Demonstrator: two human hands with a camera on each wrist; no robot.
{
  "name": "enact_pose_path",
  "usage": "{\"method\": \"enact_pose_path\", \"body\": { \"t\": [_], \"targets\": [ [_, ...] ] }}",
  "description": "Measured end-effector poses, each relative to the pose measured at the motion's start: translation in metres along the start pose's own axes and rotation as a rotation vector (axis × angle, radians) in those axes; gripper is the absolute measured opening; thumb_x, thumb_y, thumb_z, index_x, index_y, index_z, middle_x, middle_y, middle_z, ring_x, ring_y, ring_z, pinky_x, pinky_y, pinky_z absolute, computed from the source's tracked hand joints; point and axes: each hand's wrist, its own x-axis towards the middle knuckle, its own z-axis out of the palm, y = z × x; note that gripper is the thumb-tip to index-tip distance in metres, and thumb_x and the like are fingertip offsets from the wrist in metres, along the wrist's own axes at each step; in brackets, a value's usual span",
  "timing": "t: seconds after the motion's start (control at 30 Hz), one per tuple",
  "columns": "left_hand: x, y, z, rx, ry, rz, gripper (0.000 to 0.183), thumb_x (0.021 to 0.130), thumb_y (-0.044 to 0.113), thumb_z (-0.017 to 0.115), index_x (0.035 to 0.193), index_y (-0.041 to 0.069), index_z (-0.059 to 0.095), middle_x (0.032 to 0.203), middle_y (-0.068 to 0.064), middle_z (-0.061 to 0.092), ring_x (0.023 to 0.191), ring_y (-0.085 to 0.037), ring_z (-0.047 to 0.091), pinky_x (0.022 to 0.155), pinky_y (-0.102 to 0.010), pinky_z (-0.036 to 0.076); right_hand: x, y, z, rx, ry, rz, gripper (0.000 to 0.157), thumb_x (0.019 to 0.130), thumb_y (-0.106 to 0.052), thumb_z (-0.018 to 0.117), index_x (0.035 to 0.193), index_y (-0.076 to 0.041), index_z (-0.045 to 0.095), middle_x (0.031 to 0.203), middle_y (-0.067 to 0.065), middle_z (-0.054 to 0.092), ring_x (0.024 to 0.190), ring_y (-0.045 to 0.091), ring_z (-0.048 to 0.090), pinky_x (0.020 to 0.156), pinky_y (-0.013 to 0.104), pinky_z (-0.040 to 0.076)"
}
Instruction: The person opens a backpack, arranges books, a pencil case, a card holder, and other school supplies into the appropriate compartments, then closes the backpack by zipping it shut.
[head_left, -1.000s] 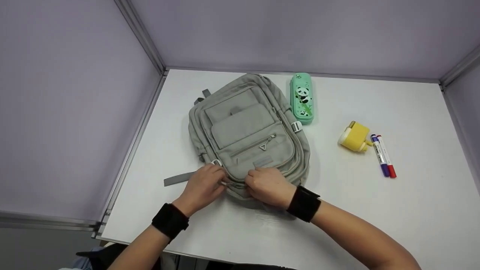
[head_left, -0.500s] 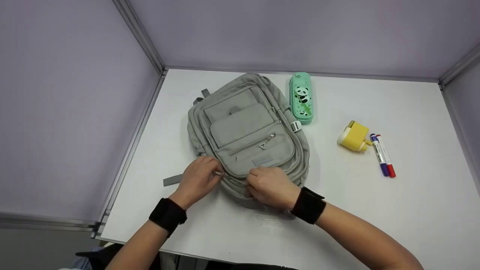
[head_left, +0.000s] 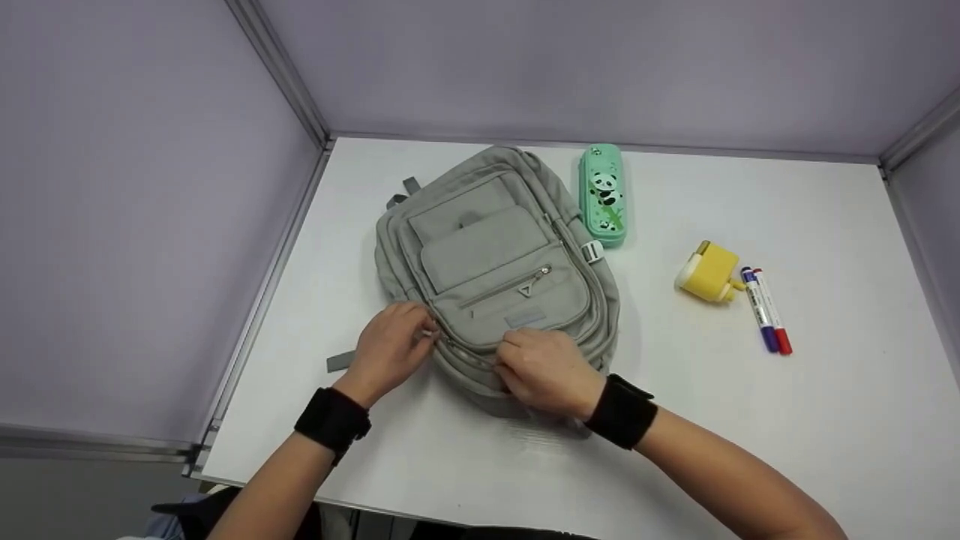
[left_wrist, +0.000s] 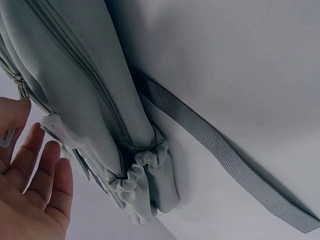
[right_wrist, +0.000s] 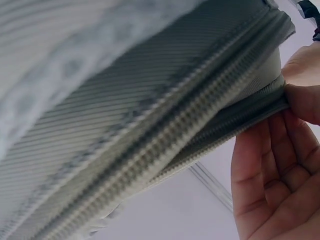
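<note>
A grey backpack (head_left: 487, 247) lies on its back on the white table, its front pocket facing up. At its lower left edge my left hand (head_left: 394, 341) pinches a zipper pull (left_wrist: 22, 91); a pale ring of the pull shows by the thumb in the left wrist view. Farther right along the same edge, my right hand (head_left: 547, 371) pinches the fabric beside the zipper track (right_wrist: 200, 115). Between the hands the zipper's two sides stand apart in the right wrist view. A grey strap (left_wrist: 215, 142) trails from the bag onto the table.
Touching or close to the bag's upper right side is a green pencil case (head_left: 602, 196) with a panda print. A yellow object with a small crank-like knob (head_left: 711, 274), perhaps a sharpener, and two markers (head_left: 766, 311) lie to the right. Grey-violet panels (head_left: 570, 67) enclose the table.
My left hand has moved up and left along the bag's lower edge with the zipper pull. The right hand keeps its grip almost in place, shifting slightly right.
</note>
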Motion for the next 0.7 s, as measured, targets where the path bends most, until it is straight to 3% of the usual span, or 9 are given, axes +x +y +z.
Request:
{"method": "enact_pose_path", "body": {
  "t": [0.13,0.3,0.7],
  "targets": [
    [0.001,-0.003,-0.001,-0.021,-0.009,-0.026,0.007,0.095,0.015,0.074,0.096,0.015,0.067,0.102,0.001,0.070,0.096,-0.019,0.064,0.083,-0.036,0.051,0.001,0.001,-0.001,0.037,-0.013,0.039,0.008,0.094,-0.023,0.069,0.087,-0.020,0.068,0.083,-0.008,0.063,0.074,0.014,0.063,0.058,0.034,0.053],
    [0.000,-0.007,-0.003,-0.004,-0.010,-0.114,0.008,0.095,0.017,0.075,0.094,0.016,0.067,0.096,0.002,0.068,0.091,-0.018,0.061,0.078,-0.035,0.050,0.003,0.002,-0.005,0.085,-0.002,0.094,0.006,0.095,-0.023,0.069,0.089,-0.020,0.068,0.085,-0.009,0.064,0.075,0.013,0.063,0.059,0.034,0.053],
    [0.006,-0.018,-0.004,0.020,0.021,-0.188,0.004,0.098,0.014,0.069,0.096,0.011,0.068,0.093,-0.001,0.067,0.087,-0.021,0.061,0.076,-0.036,0.049,0.007,0.001,-0.013,0.083,0.029,0.103,0.007,0.095,-0.021,0.069,0.089,-0.019,0.067,0.084,-0.007,0.062,0.074,0.014,0.062,0.058,0.035,0.052]
  ]
}}
